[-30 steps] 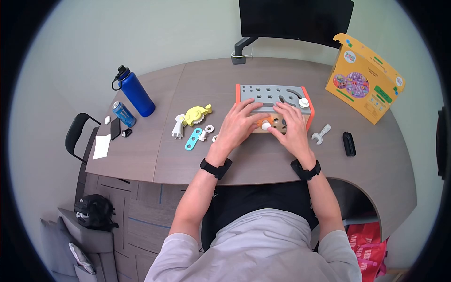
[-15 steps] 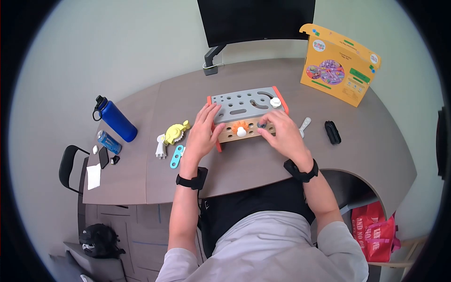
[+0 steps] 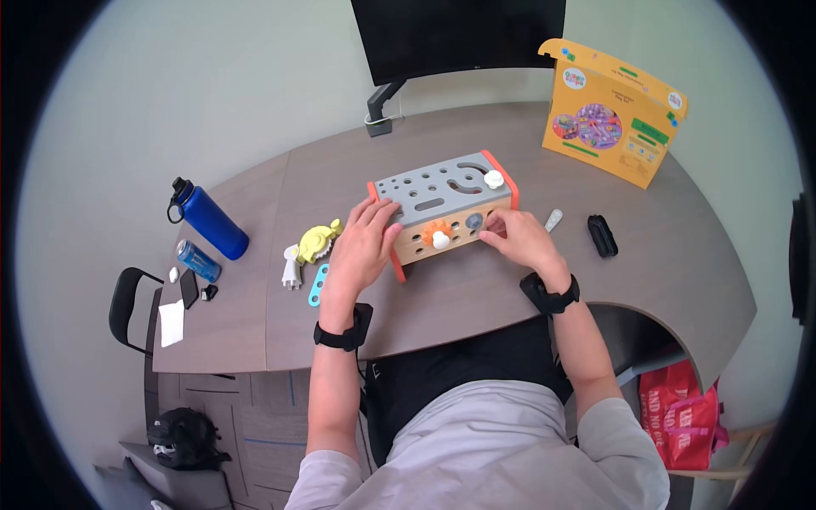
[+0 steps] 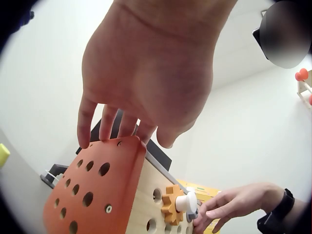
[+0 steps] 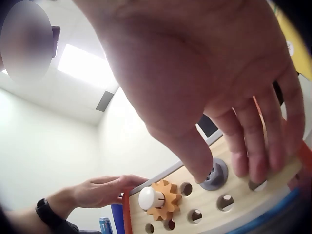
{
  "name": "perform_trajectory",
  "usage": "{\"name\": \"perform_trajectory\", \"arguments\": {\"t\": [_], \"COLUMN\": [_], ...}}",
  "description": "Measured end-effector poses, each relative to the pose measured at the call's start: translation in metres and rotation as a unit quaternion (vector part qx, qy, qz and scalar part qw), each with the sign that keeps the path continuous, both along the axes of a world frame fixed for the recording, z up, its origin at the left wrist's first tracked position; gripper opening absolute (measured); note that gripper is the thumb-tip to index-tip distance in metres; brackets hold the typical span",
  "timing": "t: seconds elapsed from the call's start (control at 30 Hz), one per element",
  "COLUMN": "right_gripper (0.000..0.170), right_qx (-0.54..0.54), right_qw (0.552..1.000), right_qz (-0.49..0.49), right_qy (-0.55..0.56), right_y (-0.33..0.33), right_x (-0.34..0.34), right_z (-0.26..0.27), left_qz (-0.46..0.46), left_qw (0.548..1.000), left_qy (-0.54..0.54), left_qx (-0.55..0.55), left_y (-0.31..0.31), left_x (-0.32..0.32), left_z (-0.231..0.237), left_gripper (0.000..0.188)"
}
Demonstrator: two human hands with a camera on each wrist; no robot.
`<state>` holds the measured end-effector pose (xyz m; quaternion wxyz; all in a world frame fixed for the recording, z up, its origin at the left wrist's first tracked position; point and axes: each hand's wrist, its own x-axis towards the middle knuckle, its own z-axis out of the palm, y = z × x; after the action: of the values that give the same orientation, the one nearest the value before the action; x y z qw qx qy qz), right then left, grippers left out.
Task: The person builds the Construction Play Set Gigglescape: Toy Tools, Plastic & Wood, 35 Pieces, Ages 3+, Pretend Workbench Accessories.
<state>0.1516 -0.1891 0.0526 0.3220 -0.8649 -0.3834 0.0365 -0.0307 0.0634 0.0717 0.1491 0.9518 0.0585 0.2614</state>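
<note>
My left hand (image 3: 359, 255) rests on the left end of the toy workbench's grey top (image 3: 416, 197), fingers over its orange side panel (image 4: 102, 180). My right hand (image 3: 525, 242) is at the wooden front panel (image 5: 248, 200), fingers fairly straight. Its thumb reaches the edge of a round grey piece (image 5: 215, 176) seated in the panel, and the other fingertips are to the right. An orange gear (image 5: 170, 201) with a white peg (image 5: 148, 198) through it sits left of the grey piece. A white knob (image 3: 494, 179) stands on the top.
Left of the bench lie a yellow toy saw (image 3: 316, 243) and a teal strip (image 3: 319, 286). A white wrench (image 3: 554, 220) and black case (image 3: 602, 236) are at the right. Farther away stand a blue bottle (image 3: 212, 223), can (image 3: 198, 260) and yellow box (image 3: 608, 119).
My left hand went from near the gear to the bench's left end. My right hand moved from the white peg to the grey piece, then slightly right, uncovering it. The bench turned slightly.
</note>
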Motion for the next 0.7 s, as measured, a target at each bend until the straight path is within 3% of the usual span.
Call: {"name": "perform_trajectory", "arguments": {"t": [0.33,0.4,0.47,0.53,0.6,0.7], "right_gripper": [0.062,0.064,0.065,0.066,0.067,0.076], "right_qx": [0.036,0.063,-0.02,-0.039,-0.059,-0.046], "right_qw": [0.997,0.993,0.998,0.998,0.997,0.981], "right_qz": [0.072,0.088,0.036,0.039,0.045,0.185], "right_qy": [0.004,0.037,0.039,0.025,0.011,0.037], "right_y": [0.004,0.009,0.001,-0.007,-0.012,-0.021], "right_x": [0.033,0.027,0.018,0.003,-0.013,-0.039], "right_z": [-0.042,-0.03,-0.009,0.011,0.027,0.042], "left_qz": [-0.012,-0.028,-0.032,0.007,0.034,-0.013], "left_qw": [0.998,1.0,0.993,0.996,0.993,0.998], "left_qy": [0.02,0.014,-0.072,-0.037,-0.104,-0.03], "left_qx": [0.05,0.0,-0.087,-0.075,-0.033,-0.055], "left_y": [-0.03,-0.027,-0.019,-0.012,0.005,0.028], "left_x": [-0.02,-0.024,-0.028,-0.025,-0.014,-0.005], "left_z": [0.032,0.038,0.039,0.042,0.019,-0.008], "left_gripper": [0.032,0.03,0.027,0.03,0.034,0.042]}}
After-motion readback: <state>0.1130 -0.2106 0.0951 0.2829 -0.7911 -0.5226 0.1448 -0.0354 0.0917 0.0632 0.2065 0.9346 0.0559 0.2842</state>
